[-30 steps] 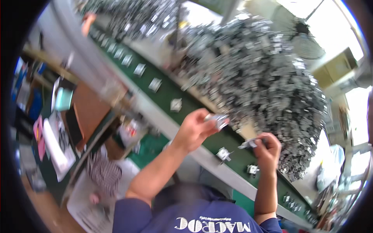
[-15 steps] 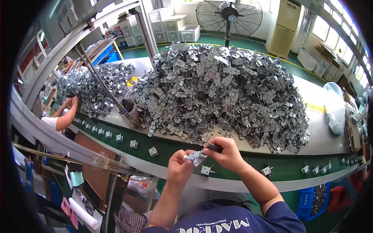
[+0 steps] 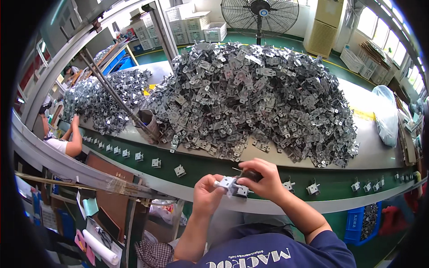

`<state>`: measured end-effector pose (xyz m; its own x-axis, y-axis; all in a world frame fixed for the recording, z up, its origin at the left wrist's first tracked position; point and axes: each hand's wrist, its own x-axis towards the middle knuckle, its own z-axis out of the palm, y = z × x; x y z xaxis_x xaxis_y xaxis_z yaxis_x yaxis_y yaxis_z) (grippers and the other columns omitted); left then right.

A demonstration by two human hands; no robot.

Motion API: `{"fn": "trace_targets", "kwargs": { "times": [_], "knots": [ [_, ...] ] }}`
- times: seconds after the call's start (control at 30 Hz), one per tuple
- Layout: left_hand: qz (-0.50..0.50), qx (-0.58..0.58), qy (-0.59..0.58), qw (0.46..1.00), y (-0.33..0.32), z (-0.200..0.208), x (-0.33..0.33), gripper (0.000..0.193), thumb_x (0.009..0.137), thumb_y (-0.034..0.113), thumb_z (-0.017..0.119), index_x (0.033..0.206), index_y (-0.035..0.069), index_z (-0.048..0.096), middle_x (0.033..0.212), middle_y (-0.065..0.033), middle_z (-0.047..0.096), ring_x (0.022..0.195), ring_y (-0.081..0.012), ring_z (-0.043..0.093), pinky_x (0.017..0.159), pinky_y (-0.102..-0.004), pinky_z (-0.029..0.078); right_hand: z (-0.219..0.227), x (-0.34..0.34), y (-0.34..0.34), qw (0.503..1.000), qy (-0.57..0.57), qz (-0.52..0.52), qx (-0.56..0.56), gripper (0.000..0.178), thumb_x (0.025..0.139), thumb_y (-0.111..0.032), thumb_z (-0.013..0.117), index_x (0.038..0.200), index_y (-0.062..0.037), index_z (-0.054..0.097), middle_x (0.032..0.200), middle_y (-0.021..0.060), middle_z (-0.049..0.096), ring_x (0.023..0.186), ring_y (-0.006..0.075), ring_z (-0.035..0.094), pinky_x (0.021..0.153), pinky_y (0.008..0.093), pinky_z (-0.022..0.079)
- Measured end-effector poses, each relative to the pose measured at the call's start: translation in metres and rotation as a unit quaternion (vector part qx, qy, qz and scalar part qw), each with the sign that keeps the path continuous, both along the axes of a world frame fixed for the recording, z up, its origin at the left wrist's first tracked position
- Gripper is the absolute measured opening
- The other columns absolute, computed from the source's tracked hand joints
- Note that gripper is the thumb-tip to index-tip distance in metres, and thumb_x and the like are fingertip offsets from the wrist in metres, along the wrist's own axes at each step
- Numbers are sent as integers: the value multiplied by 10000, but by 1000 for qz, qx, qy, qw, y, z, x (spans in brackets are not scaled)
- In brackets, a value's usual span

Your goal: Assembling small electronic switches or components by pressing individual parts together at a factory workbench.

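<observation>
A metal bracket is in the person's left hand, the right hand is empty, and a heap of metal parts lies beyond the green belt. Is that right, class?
The right hand is not empty: the head view shows it holding a dark-handled tool. The metal bracket is in the left hand, and the heap lies beyond the green belt.

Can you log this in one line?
left hand: holds silvery metal bracket | right hand: holds dark-handled metal tool | green belt: spaced silvery metal parts | beyond: heaped grey metal parts

Heaped parts (image 3: 268, 102) lie on the table (image 3: 375, 151) behind the belt (image 3: 335, 183), before the fan (image 3: 260, 11).
</observation>
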<state>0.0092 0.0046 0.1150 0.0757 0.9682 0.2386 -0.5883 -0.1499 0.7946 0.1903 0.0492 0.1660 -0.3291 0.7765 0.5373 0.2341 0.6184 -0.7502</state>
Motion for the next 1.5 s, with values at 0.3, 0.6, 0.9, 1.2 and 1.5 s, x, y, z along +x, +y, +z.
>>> {"fn": "trace_targets", "kwargs": {
  "times": [0.3,0.6,0.9,1.2,1.5],
  "knots": [
    [-36,-107,-218,969,3,0,-9,119,879,117,575,918,65,476,1002,-77,571,932,-181,578,830,-326,485,7,-19,-26,976,-167,-2,138,202,702,-85,700,882,-53,616,724,57,563,558,204,572,446,306,452],
    [8,-79,-146,986,9,-13,-12,99,878,73,555,901,68,459,1009,-72,559,921,-201,596,793,-348,538,0,-17,-23,958,-242,-24,151,206,687,-110,698,866,-64,606,688,35,524,526,187,551,422,295,444],
    [-39,-147,-223,963,1,-28,3,164,837,88,631,841,79,467,890,-54,558,826,-161,575,731,-293,487,-39,-6,-16,994,-91,37,53,219,673,-93,721,873,-56,638,696,68,566,516,218,559,449,312,456],
    [212,150,561,786,17,-41,-19,126,648,10,688,631,-1,564,961,-167,637,1004,-342,583,844,-388,461,-69,73,62,941,-262,-214,34,111,696,-101,669,795,-58,641,809,99,587,694,305,599,614,381,497],
    [287,-95,650,697,27,-30,-92,185,751,17,623,924,-24,572,980,-160,576,739,-247,560,613,-331,458,-65,57,38,970,-171,-171,-21,150,709,-137,685,815,-42,637,824,113,574,722,310,592,626,387,486]
  ]
}}
